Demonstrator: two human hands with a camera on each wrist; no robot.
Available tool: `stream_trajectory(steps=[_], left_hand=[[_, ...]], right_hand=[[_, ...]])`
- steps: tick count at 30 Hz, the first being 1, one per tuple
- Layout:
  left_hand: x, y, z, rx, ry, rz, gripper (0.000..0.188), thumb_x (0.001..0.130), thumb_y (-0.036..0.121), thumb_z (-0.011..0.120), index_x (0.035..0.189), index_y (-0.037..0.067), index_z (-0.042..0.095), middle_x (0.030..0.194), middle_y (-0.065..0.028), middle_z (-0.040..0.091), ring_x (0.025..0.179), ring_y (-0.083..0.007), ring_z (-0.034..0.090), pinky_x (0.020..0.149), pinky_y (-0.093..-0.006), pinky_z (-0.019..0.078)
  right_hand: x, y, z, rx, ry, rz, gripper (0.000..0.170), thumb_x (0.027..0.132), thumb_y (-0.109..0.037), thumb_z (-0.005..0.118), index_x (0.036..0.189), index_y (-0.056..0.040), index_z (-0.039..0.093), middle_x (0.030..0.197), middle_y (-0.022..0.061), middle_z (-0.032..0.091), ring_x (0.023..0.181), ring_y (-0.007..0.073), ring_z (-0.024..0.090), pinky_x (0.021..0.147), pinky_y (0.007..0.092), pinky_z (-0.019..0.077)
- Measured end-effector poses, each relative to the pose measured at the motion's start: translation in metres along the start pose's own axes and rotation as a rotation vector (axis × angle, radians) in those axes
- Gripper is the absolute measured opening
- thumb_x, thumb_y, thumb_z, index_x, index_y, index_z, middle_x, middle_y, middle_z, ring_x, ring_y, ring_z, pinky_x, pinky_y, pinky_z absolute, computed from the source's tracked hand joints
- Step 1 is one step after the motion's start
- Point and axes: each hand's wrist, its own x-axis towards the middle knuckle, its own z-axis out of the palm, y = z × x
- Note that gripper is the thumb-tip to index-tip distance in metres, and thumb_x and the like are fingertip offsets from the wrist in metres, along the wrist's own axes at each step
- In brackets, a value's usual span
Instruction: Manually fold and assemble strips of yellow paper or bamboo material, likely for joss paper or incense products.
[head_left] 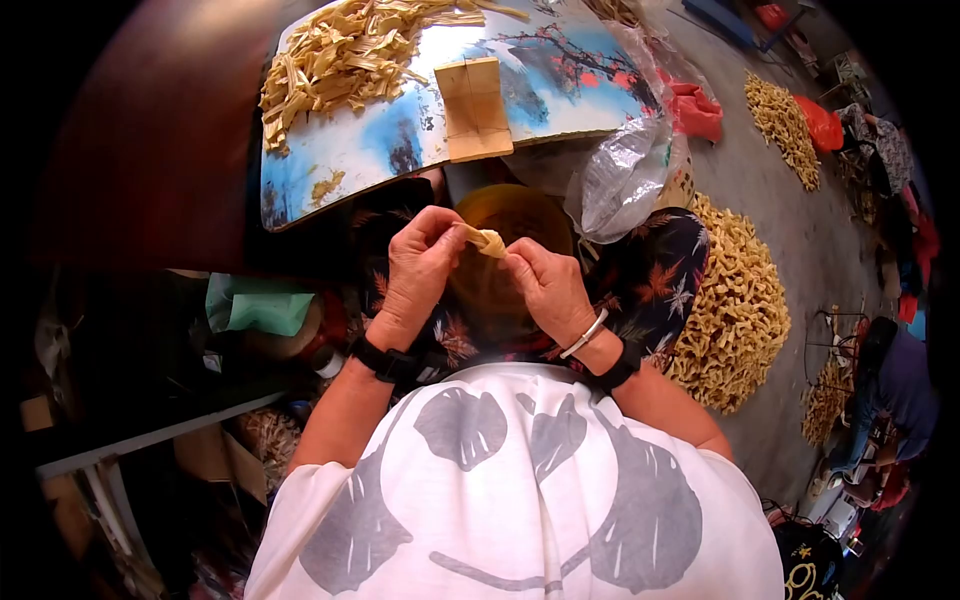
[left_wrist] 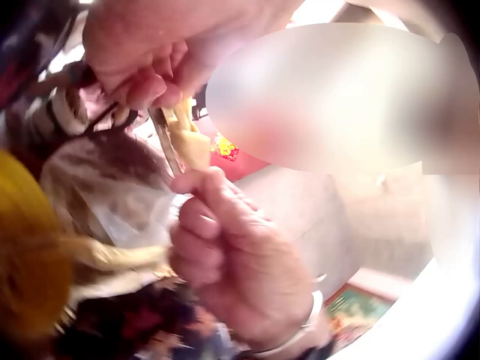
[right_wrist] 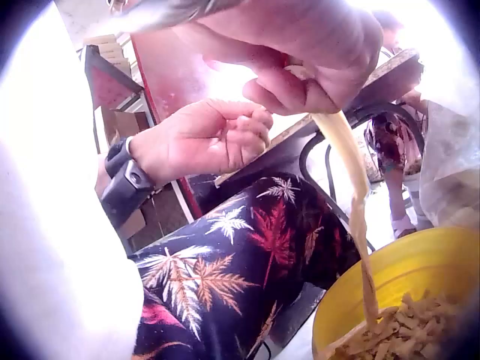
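A pale yellow strip [head_left: 487, 241], folded over into a knot-like bundle, is stretched between the two hands over the person's lap. The left hand [head_left: 422, 262] pinches its one end between thumb and fingertips. At the other side the right hand [head_left: 550, 290], with a bangle at its wrist, pinches the bundle's lower edge. In the right wrist view a long tail of the strip [right_wrist: 351, 161] hangs from the right hand down into a yellow bucket [right_wrist: 345, 285]. Short pale pieces [right_wrist: 412, 330] lie in this bucket. The right hand's curled fingers [left_wrist: 199, 225] show below the bundle in the left wrist view.
A painted board [head_left: 390, 150] ahead carries a heap of loose strips [head_left: 345, 60] and a bent wooden block [head_left: 476, 105] at its near edge. Clear plastic bags [head_left: 625, 175] hang at its right. On the floor to the right lies a large pile of knotted pieces [head_left: 735, 310].
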Motion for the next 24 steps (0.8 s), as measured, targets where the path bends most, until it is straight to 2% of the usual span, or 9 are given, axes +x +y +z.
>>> stream_trajectory(steps=[1, 3, 5, 6, 9, 13, 17, 19, 24], left_hand=[[-0.001, -0.002, 0.000, -0.235, -0.010, -0.170, 0.015, 0.093, 0.007, 0.065, 0.107, 0.004, 0.062, 0.085, -0.0011, 0.065, 0.068, -0.0089, 0.058, 0.062, -0.0229, 0.0484], [-0.003, -0.017, 0.010, -0.514, -0.018, -0.149, 0.025, 0.092, 0.008, 0.066, 0.115, 0.003, 0.058, 0.098, -0.0055, 0.066, 0.080, -0.0126, 0.063, 0.071, -0.0263, 0.0523], [-0.014, -0.018, 0.026, -0.465, -0.066, -0.132, 0.029, 0.091, 0.005, 0.066, 0.118, 0.002, 0.057, 0.107, -0.0066, 0.065, 0.093, -0.0127, 0.063, 0.081, -0.0265, 0.0518], [-0.015, -0.019, 0.030, -0.443, -0.048, -0.106, 0.029, 0.091, 0.005, 0.066, 0.118, 0.002, 0.057, 0.107, -0.0065, 0.065, 0.094, -0.0128, 0.063, 0.082, -0.0262, 0.0515], [-0.013, -0.015, 0.027, -0.374, -0.022, -0.079, 0.027, 0.092, 0.005, 0.065, 0.117, 0.001, 0.058, 0.106, -0.0056, 0.066, 0.092, -0.0121, 0.063, 0.081, -0.0250, 0.0508], [-0.011, -0.014, 0.022, -0.343, -0.146, -0.141, 0.022, 0.093, 0.006, 0.064, 0.114, 0.000, 0.060, 0.100, -0.0042, 0.066, 0.082, -0.0101, 0.062, 0.075, -0.0242, 0.0497], [-0.020, -0.011, 0.025, -0.078, -0.103, -0.070, 0.014, 0.094, 0.009, 0.064, 0.105, 0.001, 0.063, 0.091, -0.0007, 0.066, 0.076, -0.0060, 0.058, 0.069, -0.0210, 0.0477], [-0.023, -0.015, 0.019, 0.153, -0.077, -0.022, 0.011, 0.093, 0.009, 0.063, 0.099, 0.000, 0.065, 0.088, 0.0014, 0.067, 0.079, -0.0042, 0.058, 0.072, -0.0200, 0.0476], [-0.017, -0.014, 0.015, 0.080, -0.035, -0.043, 0.012, 0.094, 0.011, 0.062, 0.093, -0.001, 0.065, 0.076, 0.0049, 0.061, 0.070, -0.0029, 0.052, 0.064, -0.0196, 0.0439]], right_hand=[[-0.001, -0.002, 0.002, 0.001, 0.041, -0.007, 0.013, 0.095, -0.014, 0.058, 0.090, -0.0019, 0.059, 0.066, 0.0152, 0.060, 0.061, 0.0316, 0.063, 0.056, 0.0368, 0.0467], [0.000, -0.002, 0.007, 0.063, 0.090, 0.051, 0.012, 0.094, -0.014, 0.059, 0.090, -0.0032, 0.060, 0.068, 0.0145, 0.061, 0.062, 0.0326, 0.063, 0.057, 0.0380, 0.0471], [0.002, -0.003, 0.011, -0.005, 0.149, -0.041, 0.011, 0.093, -0.014, 0.060, 0.089, -0.0038, 0.060, 0.070, 0.0145, 0.061, 0.064, 0.0330, 0.062, 0.058, 0.0386, 0.0475], [0.002, -0.001, 0.015, -0.104, 0.155, -0.153, 0.012, 0.091, -0.016, 0.063, 0.089, -0.0043, 0.059, 0.074, 0.0147, 0.061, 0.067, 0.0342, 0.062, 0.060, 0.0404, 0.0480], [0.007, -0.003, 0.011, -0.155, 0.123, -0.167, 0.014, 0.090, -0.018, 0.065, 0.090, -0.0048, 0.059, 0.076, 0.0151, 0.061, 0.070, 0.0360, 0.061, 0.062, 0.0422, 0.0481], [0.029, 0.001, 0.007, 0.020, 0.119, -0.048, 0.021, 0.094, -0.023, 0.062, 0.094, -0.0018, 0.063, 0.082, 0.0146, 0.067, 0.074, 0.0302, 0.066, 0.065, 0.0369, 0.0513], [0.034, 0.006, 0.009, 0.106, 0.146, 0.014, 0.027, 0.095, -0.026, 0.060, 0.095, 0.0009, 0.065, 0.081, 0.0172, 0.069, 0.067, 0.0281, 0.068, 0.062, 0.0355, 0.0523], [0.037, 0.013, 0.009, 0.080, 0.107, 0.034, 0.025, 0.094, -0.026, 0.062, 0.096, -0.0006, 0.065, 0.078, 0.0135, 0.068, 0.063, 0.0221, 0.066, 0.058, 0.0320, 0.0511], [0.040, -0.001, 0.000, 0.438, -0.202, 0.238, 0.018, 0.089, -0.023, 0.070, 0.094, -0.0064, 0.064, 0.073, -0.0011, 0.062, 0.058, 0.0058, 0.056, 0.052, 0.0216, 0.0446]])
